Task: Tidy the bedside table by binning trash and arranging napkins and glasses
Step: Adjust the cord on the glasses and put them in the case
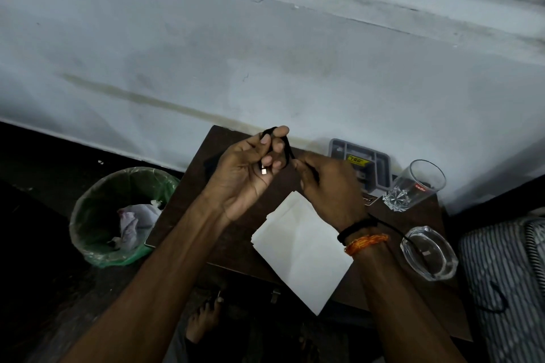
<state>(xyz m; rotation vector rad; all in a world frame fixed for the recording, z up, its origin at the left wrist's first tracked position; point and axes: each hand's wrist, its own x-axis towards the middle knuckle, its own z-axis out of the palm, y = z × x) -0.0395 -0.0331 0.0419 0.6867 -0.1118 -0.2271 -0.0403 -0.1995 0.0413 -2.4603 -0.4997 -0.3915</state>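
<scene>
Both hands are raised over the dark wooden bedside table (233, 240). My left hand (250, 174) holds a black cable (286, 146) looped around its fingers, with the metal plug end showing at the palm. My right hand (327, 186) pinches the same cable just to the right; the cable trails past my wrist toward the ashtray. A white napkin (298, 253) lies flat on the table under my hands. A clear drinking glass (415, 186) stands at the back right.
A green-lined bin (97, 233) with crumpled paper inside stands on the floor left of the table. A grey tray (374, 162) sits at the table's back, against the wall. A glass ashtray (429, 253) is at the right edge. A striped bag lies further right.
</scene>
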